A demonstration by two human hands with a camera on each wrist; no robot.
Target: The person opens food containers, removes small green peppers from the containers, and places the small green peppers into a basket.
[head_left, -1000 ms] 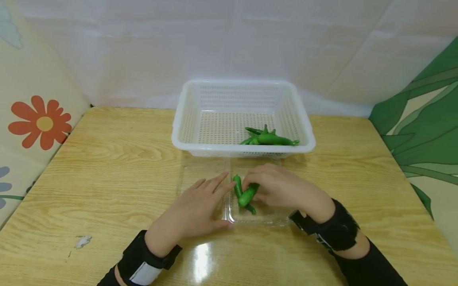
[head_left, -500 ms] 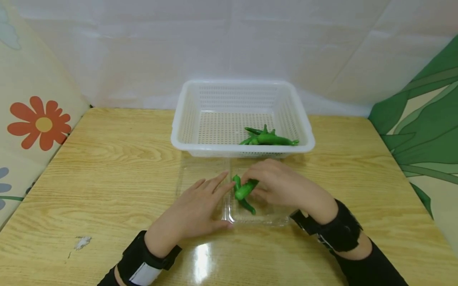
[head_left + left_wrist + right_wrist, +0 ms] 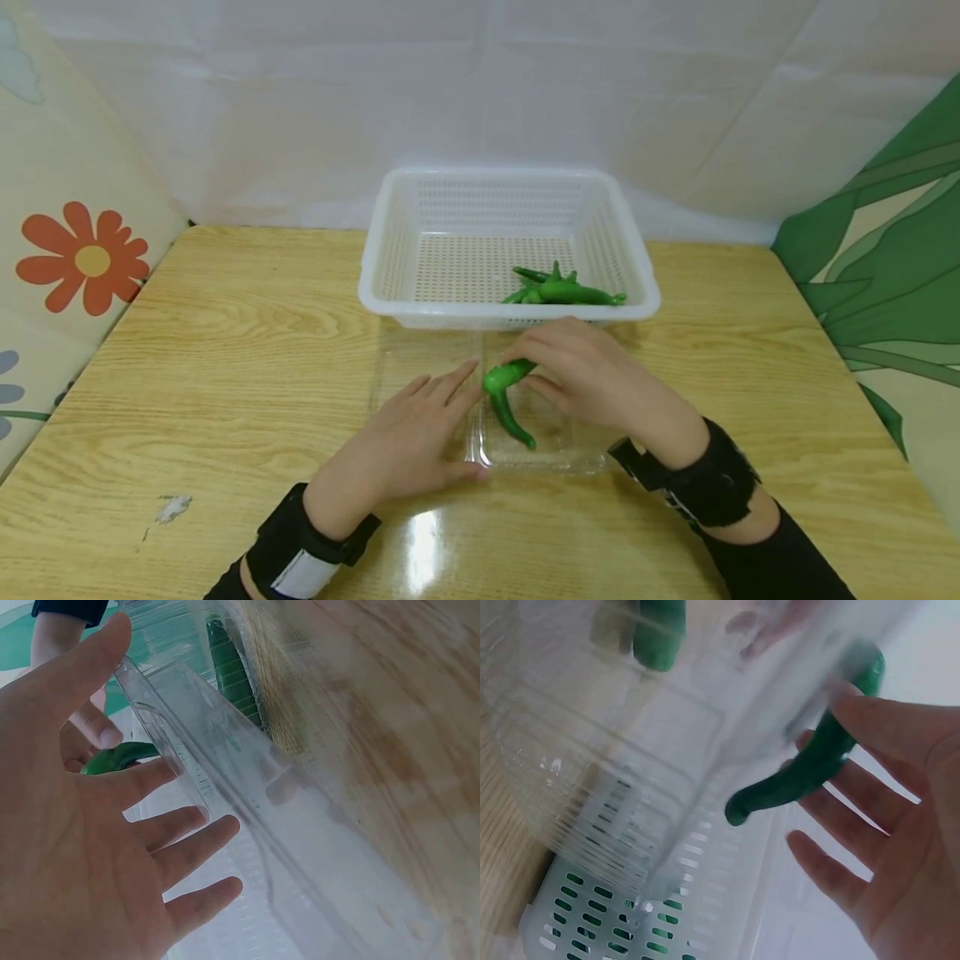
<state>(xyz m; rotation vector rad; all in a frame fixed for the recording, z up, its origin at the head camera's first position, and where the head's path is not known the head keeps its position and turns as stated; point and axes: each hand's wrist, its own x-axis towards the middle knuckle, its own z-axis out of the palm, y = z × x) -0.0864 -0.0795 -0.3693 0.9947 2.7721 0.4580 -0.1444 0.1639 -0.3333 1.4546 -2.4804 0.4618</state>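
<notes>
My right hand [image 3: 581, 371] pinches a green chili pepper [image 3: 508, 376] between thumb and fingers, over the right half of a clear plastic clamshell box [image 3: 551, 458]. The held pepper's curved body [image 3: 802, 774] shows in the right wrist view. A second chili pepper [image 3: 512, 419] lies in that half; the held one hides its upper end. My left hand [image 3: 405, 442] spreads its straight fingers along the box's middle fold. In the left wrist view, its fingertips [image 3: 225, 825] are right at the clear wall and its thumb is at the rim.
A white perforated basket [image 3: 510, 311] stands just behind the box, with several green chili peppers [image 3: 573, 292] in its front right corner. The box's other clear half [image 3: 390, 358] lies under and beyond the left hand. All sit on a wooden table [image 3: 262, 333].
The right hand has moved slightly away toward the basket, and the held pepper has shifted up and left, turning more crosswise over the lying pepper. The left hand has stayed in place.
</notes>
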